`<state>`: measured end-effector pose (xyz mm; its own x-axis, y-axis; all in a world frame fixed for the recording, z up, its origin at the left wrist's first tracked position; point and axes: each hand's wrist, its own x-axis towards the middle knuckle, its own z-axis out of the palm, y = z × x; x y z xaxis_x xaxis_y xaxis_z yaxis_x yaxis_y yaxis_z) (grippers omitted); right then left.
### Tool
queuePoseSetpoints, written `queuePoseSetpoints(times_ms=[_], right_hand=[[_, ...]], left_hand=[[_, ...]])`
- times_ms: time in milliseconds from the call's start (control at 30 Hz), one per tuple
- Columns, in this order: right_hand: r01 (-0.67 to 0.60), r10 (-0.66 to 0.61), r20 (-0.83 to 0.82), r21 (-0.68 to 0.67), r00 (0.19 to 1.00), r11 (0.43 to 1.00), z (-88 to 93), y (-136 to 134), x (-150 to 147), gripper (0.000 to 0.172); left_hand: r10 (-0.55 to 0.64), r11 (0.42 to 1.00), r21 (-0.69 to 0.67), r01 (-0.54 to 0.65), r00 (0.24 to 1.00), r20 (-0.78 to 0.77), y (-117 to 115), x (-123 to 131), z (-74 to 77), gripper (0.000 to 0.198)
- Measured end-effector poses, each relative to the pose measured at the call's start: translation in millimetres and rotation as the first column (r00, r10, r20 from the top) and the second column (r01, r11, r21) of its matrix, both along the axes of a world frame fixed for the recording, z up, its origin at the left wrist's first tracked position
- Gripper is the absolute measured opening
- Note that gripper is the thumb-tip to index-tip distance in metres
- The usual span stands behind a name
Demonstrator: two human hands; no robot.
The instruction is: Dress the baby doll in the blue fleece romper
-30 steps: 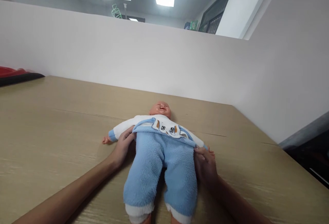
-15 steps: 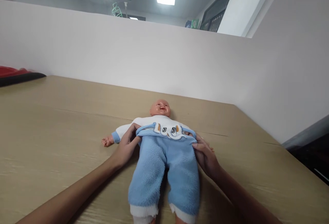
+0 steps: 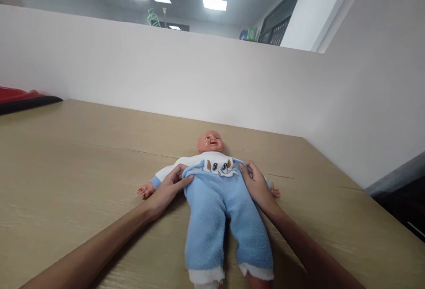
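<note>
A baby doll [image 3: 211, 142] lies on its back on the table, head toward the wall. It wears a white top with blue cuffs and fuzzy light-blue bib overalls [image 3: 207, 218] with white hems. An animal face is sewn on the bib [image 3: 219, 167]. My left hand [image 3: 172, 185] pinches the overalls' waist edge at the left side, thumb on top. On the other side, my right hand [image 3: 257, 183] grips the edge near the strap, its thumb pressed on the cloth. The doll's feet are cut off by the lower border.
The wooden table [image 3: 83, 174] meets a white wall [image 3: 159, 72] at the back. A red object with a black edge [image 3: 26, 101] sits at the far left. Something dark [image 3: 401, 200] stands beyond the table's right edge.
The doll's legs and overalls have swung to the right. My right hand has shifted up and left along the overalls' edge; more of the doll's right-side hand shows.
</note>
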<state>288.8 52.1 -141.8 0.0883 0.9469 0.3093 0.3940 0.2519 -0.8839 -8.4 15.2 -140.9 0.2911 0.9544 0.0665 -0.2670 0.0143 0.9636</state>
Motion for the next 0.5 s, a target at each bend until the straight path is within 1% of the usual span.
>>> queuePoseSetpoints(times_ms=[67, 100, 133, 200, 233, 267, 333, 367, 400, 433, 467, 500], right_hand=[[0.030, -0.030, 0.029, 0.018, 0.999, 0.999, 2.2, 6, 1, 0.039], [0.043, -0.045, 0.046, 0.031, 0.998, 0.999, 6.1, 8, 0, 0.038], [0.054, -0.057, 0.060, 0.046, 0.997, 0.997, 12.4, 10, -3, 0.037], [0.039, -0.051, 0.111, 0.104, 0.992, 0.994, 31.7, 10, -14, 0.038], [0.004, -0.024, 0.149, 0.135, 0.989, 0.991, 44.0, 10, -23, 0.036], [-0.069, 0.028, 0.225, 0.177, 0.974, 0.982, 57.3, 11, -33, 0.032], [-0.301, 0.217, 0.382, 0.174, 0.898, 0.938, 83.4, 17, -58, 0.020], [-0.402, 0.303, 0.444, 0.147, 0.844, 0.904, 94.7, 23, -71, 0.018], [-0.507, 0.390, 0.526, 0.092, 0.755, 0.857, 104.0, 31, -84, 0.017], [-0.595, 0.462, 0.604, 0.027, 0.650, 0.803, 110.7, 41, -97, 0.017], [-0.674, 0.528, 0.678, -0.065, 0.512, 0.736, 114.7, 52, -110, 0.017], [-0.737, 0.584, 0.727, -0.162, 0.361, 0.657, 116.0, 63, -124, 0.021]], left_hand=[[-0.011, 1.000, 0.002, 0.010, 1.000, 0.007, 0, 0, -0.7, 0.030], [0.005, 1.000, 0.001, -0.005, 1.000, 0.017, 0, 2, -0.7, 0.029], [0.036, 0.999, 0.008, -0.037, 0.999, 0.021, 0, 4, -0.4, 0.030], [0.151, 0.986, 0.069, -0.151, 0.989, 0.005, -2, 9, 0.8, 0.031], [0.218, 0.969, 0.122, -0.216, 0.976, -0.004, -3, 11, 1.5, 0.031], [0.280, 0.945, 0.176, -0.276, 0.960, 0.002, -5, 14, 2.1, 0.031], [0.370, 0.899, 0.243, -0.364, 0.929, 0.023, -9, 16, 3.0, 0.031], [0.403, 0.883, 0.253, -0.396, 0.915, 0.025, -11, 17, 3.0, 0.031], [0.431, 0.869, 0.256, -0.423, 0.902, 0.026, -13, 17, 2.8, 0.031], [0.456, 0.857, 0.259, -0.446, 0.890, 0.026, -15, 17, 2.4, 0.032], [0.478, 0.843, 0.267, -0.466, 0.878, 0.024, -17, 17, 1.7, 0.032], [0.497, 0.829, 0.282, -0.483, 0.867, 0.024, -18, 17, 0.8, 0.032]])
